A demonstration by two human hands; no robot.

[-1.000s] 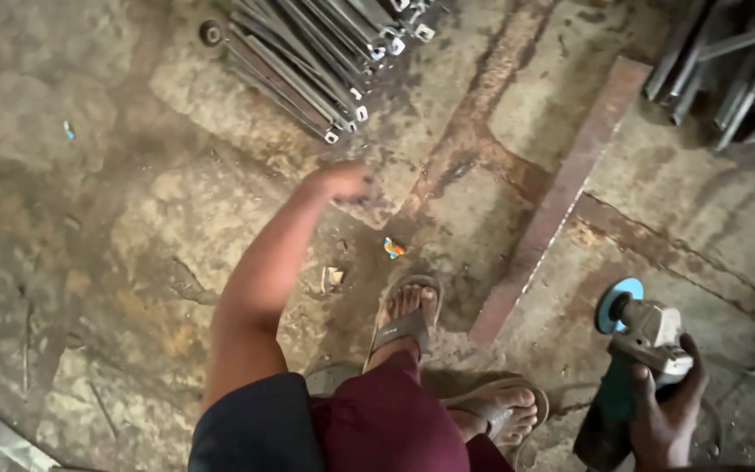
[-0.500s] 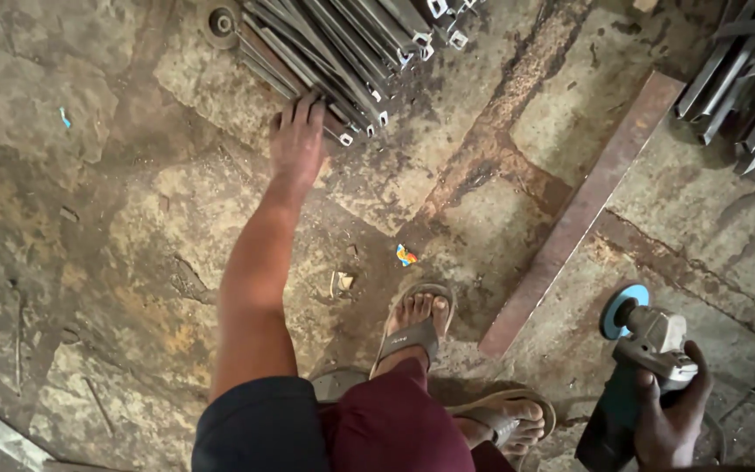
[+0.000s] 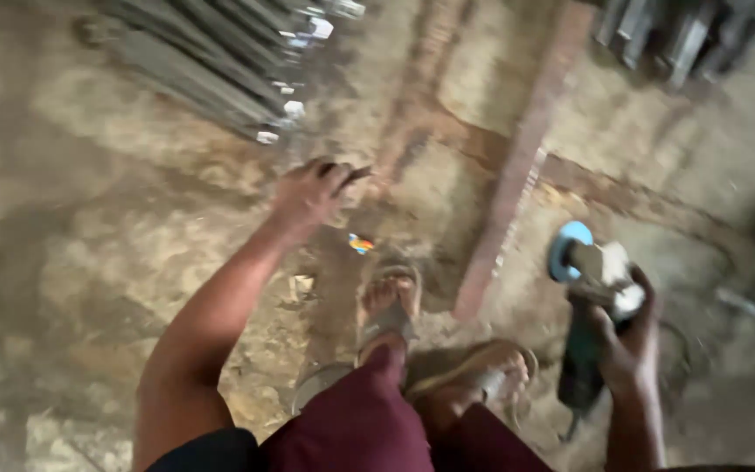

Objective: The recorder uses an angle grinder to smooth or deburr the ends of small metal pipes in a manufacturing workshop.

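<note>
The view is blurred by motion. My left hand [image 3: 312, 192] hovers over the dirty concrete floor, just below the ends of a bundle of grey steel bars [image 3: 220, 61]. Its fingers are curled around a small dark piece [image 3: 357, 174] that sticks out to the right; I cannot tell what kind of piece it is. At the lower right, my right hand [image 3: 626, 336] grips the dark green body of an angle grinder [image 3: 596, 280]. The grinder's blue-rimmed disc guard [image 3: 565, 249] points up and left, close above the floor.
A long rusty flat bar [image 3: 517, 166] lies slanted on the floor between my hands. More steel sections [image 3: 683, 35] are piled at the top right. My sandalled feet [image 3: 391, 301] stand below the left hand. A small coloured scrap [image 3: 360, 243] lies by my toes.
My left hand has drawn back from the ends of the steel bars, now curled on a small dark piece. The camera has swung, so the grinder appears higher and further left.
</note>
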